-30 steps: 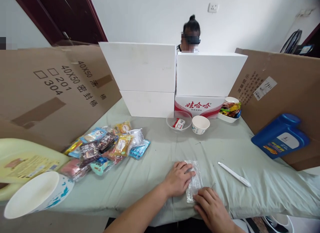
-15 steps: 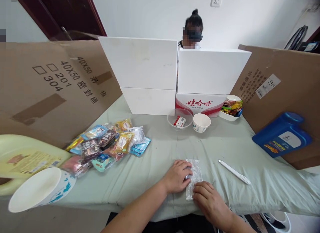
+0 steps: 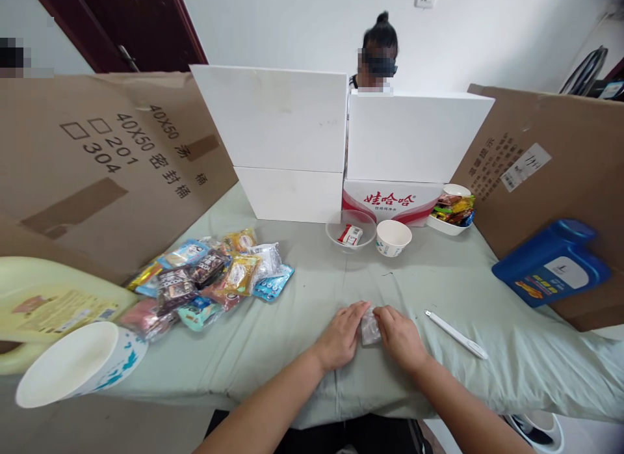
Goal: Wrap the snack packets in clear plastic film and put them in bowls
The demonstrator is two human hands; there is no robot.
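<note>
Green cloth [image 3: 302, 350] covers the table; both hands' fingers [image 3: 363, 309] pinch a clear wrapper [image 3: 369, 326].

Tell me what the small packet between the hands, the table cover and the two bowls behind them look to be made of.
Small packet: thin clear plastic film, glossy and crinkled, with bright glints.
Table cover: pale green woven cloth, matte, lying in soft folds.
Left bowl: clear plastic or glass; the wrapped sweet inside shows through the wall.
Right bowl: probably paper, white, opaque and matte with a small print.
</note>
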